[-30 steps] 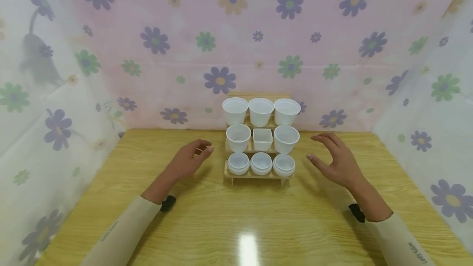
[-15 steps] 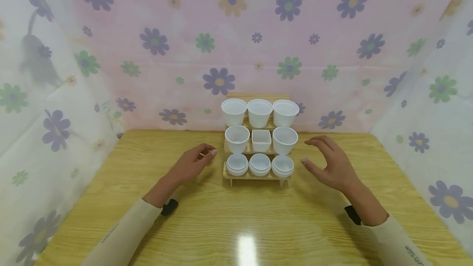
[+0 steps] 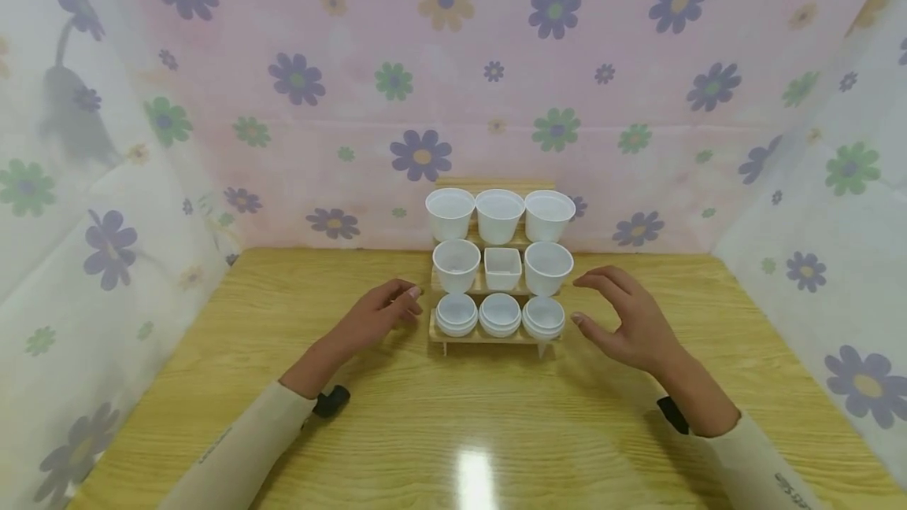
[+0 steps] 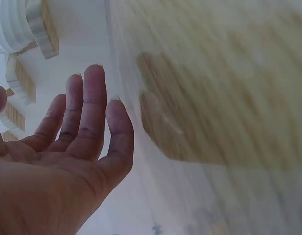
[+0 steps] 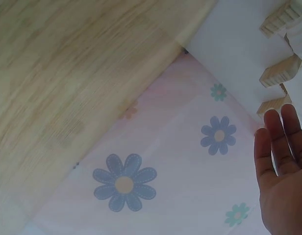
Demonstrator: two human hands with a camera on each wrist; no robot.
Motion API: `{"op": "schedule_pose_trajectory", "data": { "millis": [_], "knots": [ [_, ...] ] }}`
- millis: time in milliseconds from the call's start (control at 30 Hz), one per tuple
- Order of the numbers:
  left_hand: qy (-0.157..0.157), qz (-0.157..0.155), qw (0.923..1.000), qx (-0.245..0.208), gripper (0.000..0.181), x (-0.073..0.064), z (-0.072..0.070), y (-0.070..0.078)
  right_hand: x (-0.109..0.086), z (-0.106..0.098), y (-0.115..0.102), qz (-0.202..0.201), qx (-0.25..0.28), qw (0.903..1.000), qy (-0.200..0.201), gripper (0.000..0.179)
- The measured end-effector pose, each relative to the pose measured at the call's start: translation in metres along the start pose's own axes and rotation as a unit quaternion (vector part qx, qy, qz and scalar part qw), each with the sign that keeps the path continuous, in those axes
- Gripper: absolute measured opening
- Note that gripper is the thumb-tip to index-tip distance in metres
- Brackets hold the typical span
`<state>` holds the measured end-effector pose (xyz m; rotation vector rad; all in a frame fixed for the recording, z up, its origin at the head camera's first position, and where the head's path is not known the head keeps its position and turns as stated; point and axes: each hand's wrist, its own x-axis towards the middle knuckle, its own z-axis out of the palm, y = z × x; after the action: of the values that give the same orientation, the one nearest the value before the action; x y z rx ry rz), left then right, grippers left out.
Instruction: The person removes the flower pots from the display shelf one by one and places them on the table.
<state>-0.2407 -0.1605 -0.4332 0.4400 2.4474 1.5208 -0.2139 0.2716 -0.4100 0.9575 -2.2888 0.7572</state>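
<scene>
A stepped wooden rack (image 3: 496, 340) with white side panels stands in the middle of the table, bearing white pots on three tiers. The top tier holds three tall round pots (image 3: 499, 219). On the middle tier a small square pot (image 3: 502, 270) sits between two round pots (image 3: 457, 267). Three low ridged pots (image 3: 499, 316) fill the front tier. My left hand (image 3: 372, 317) hovers just left of the rack, fingers loosely bent and holding nothing. To the rack's right, my right hand (image 3: 634, 321) is held with thumb and fingers spread apart, its fingertips close to the right-hand pots.
The wood-grain table (image 3: 453, 408) reaches back to a pink flowered cloth wall (image 3: 340, 101). Pale flowered cloth also hangs at the left and right sides. A black strap camera (image 3: 331, 401) sits at the left wrist, another (image 3: 672, 414) at the right.
Both hands have moved inward toward the rack, the left one to the right and the right one to the left. The rack and pots stand as before.
</scene>
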Motion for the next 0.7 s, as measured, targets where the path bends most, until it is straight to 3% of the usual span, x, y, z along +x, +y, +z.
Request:
{"op": "schedule_pose_trajectory", "data": {
  "millis": [267, 400, 700],
  "knots": [
    [-0.039, -0.013, 0.9975, -0.057, 0.057, -0.001, 0.003, 0.000, -0.002, 0.007, -0.004, -0.005, 0.017, 0.9997, -0.017, 0.046],
    [-0.045, -0.017, 0.9970, -0.061, 0.057, -0.001, 0.006, 0.000, -0.002, 0.007, -0.009, -0.004, 0.017, 0.9995, -0.028, 0.050],
    [-0.058, 0.006, 0.9958, -0.071, 0.052, 0.003, 0.011, -0.001, 0.000, 0.012, -0.010, -0.004, 0.024, 0.9989, -0.040, 0.054]
  ]
}}
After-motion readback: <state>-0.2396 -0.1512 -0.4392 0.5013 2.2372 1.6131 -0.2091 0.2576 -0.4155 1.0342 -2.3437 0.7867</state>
